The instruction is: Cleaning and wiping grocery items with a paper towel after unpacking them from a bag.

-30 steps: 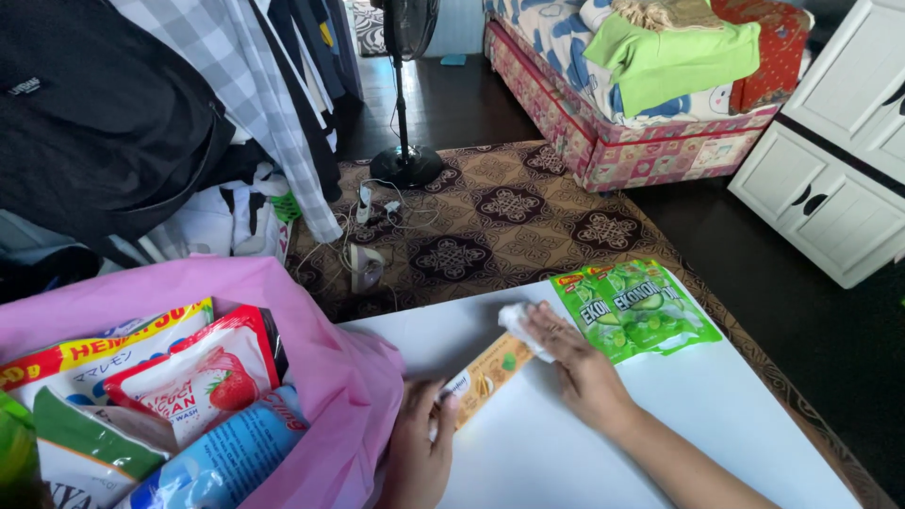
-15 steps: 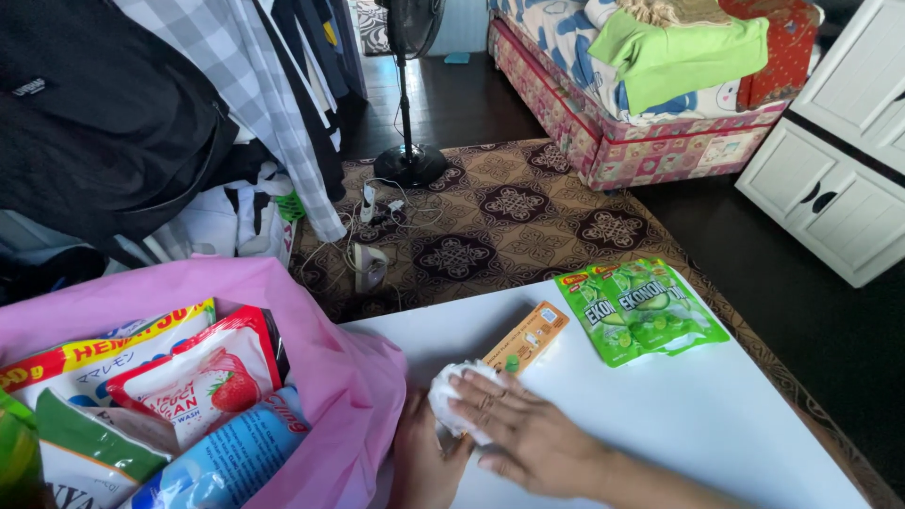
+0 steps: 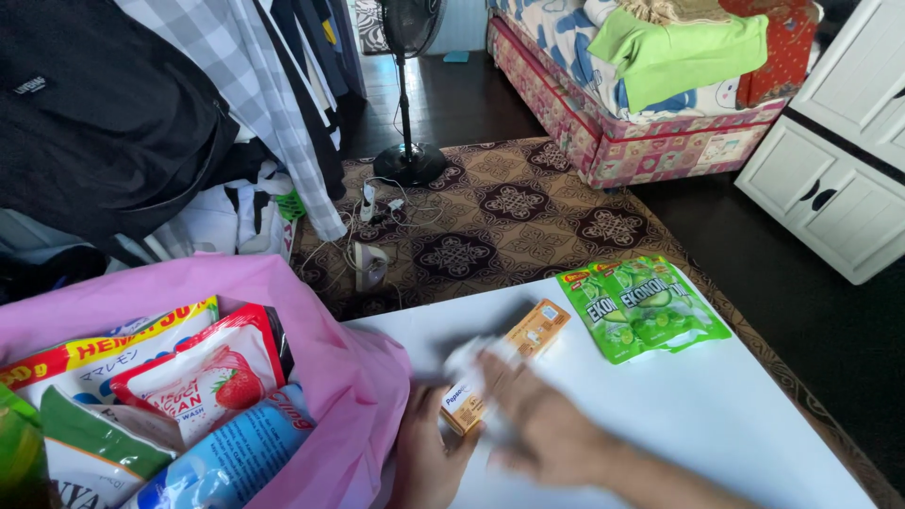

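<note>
At the far left I see a soft, crinkled pink plastic bag (image 3: 349,377) slumped open on the table, stuffed with glossy refill pouches: a red-and-white pouch (image 3: 203,372) with a strawberry picture, a yellow-topped one behind it and a blue one (image 3: 226,457) lying below.

Just right of the bag is my left hand (image 3: 429,457), resting on the smooth white table (image 3: 716,415). Its fingers curl narrowly around the near end of a long, slim orange cardboard box (image 3: 500,368), thumb on the top face, pinning it flat. The box lies diagonally, its far end pointing up and right toward the green packets.

Next comes my right hand (image 3: 547,434), blurred with motion. It lies palm down over the middle of the box, fingers fairly flat and spread, pressing a crumpled white tissue (image 3: 468,358) against the carton's upper face. I cannot tell how firmly it grips the tissue.

Further right, near the table's far edge and apart from the box, lie two shiny green sachets (image 3: 646,306) with lime pictures, overlapping and flat.
</note>
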